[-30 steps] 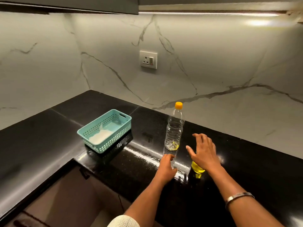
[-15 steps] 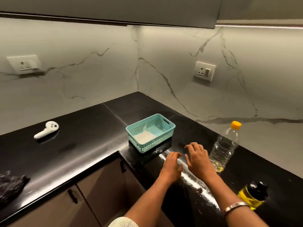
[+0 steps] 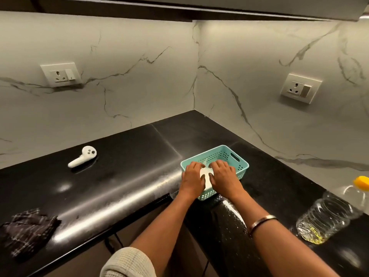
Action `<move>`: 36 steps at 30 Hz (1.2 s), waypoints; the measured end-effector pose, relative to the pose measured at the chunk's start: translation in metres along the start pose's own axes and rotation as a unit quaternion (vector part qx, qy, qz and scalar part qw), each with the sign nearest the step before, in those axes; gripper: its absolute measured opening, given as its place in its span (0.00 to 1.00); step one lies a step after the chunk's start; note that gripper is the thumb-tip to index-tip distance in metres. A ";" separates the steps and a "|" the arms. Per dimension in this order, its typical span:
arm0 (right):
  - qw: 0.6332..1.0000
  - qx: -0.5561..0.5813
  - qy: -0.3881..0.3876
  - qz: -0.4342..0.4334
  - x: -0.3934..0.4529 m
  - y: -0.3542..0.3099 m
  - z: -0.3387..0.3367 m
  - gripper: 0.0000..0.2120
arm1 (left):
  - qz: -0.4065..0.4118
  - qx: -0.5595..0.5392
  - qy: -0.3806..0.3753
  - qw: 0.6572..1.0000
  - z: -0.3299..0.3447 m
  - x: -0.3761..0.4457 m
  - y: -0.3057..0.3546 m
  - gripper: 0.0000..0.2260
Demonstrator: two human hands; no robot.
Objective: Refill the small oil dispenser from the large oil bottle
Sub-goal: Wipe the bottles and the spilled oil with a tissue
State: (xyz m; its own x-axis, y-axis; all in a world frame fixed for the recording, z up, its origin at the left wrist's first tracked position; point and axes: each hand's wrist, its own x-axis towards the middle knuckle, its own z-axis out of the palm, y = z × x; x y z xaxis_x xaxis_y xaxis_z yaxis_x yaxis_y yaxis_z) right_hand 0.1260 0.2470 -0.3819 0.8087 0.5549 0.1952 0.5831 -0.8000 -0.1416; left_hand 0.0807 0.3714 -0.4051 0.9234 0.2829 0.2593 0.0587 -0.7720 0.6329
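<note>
The large clear oil bottle (image 3: 327, 216) with an orange cap (image 3: 361, 182) stands on the black counter at the right edge, with a little yellow oil at its bottom. The small oil dispenser is out of view. Both my hands reach into a teal plastic basket (image 3: 237, 156) near the counter's inner corner. My left hand (image 3: 192, 176) and my right hand (image 3: 223, 175) lie side by side with fingers bent down onto a white item (image 3: 207, 176) inside the basket. Whether either hand grips that item is not visible. A metal bangle sits on my right wrist.
A white handheld controller (image 3: 82, 156) lies on the left stretch of the L-shaped black counter (image 3: 129, 176). A dark checked cloth (image 3: 28, 230) sits at the front left. Marble walls with two sockets (image 3: 60, 74) (image 3: 299, 88) bound the counter behind.
The view has swung left, so the bottle shifted to the right edge and the dispenser left the frame. Both hands moved from the counter by the bottle into the teal basket.
</note>
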 end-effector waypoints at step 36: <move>0.973 -0.076 -0.203 0.082 0.076 0.001 0.076 0.14 | 0.023 0.060 -0.046 0.997 0.017 0.067 -0.055 0.11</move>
State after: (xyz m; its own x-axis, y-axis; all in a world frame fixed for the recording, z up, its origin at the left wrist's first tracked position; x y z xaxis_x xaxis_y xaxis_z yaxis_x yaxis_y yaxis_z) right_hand 0.1936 0.3057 -0.4411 0.8720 0.4362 -0.2222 0.4500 -0.8929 0.0133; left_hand 0.1460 0.4229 -0.4348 0.9570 0.1967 0.2132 0.0565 -0.8473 0.5282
